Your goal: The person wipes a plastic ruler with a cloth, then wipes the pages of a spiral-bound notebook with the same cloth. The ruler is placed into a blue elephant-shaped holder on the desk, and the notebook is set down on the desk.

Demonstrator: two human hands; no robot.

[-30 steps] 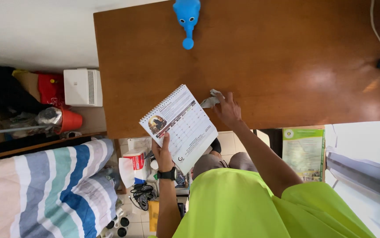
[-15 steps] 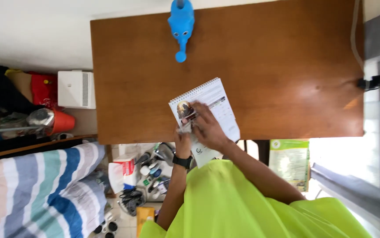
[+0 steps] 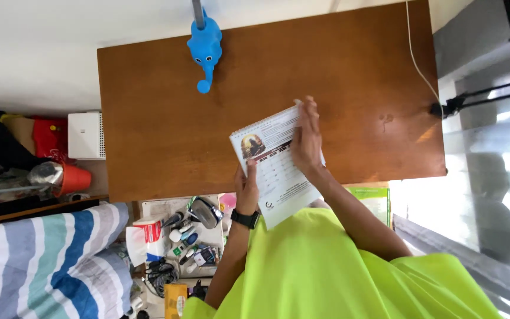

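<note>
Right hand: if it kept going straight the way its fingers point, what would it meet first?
The right hand lies flat on the calendar, fingers pointing toward the table's far edge. Past the calendar's spiral edge, only bare wooden table shows in that line. The blue elephant-shaped toy sits well off to the left.

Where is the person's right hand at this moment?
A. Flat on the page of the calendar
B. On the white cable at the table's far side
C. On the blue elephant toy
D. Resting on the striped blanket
A: the right hand lies with its fingers spread on the calendar, which the left hand holds by its lower edge over the wooden table.
</note>
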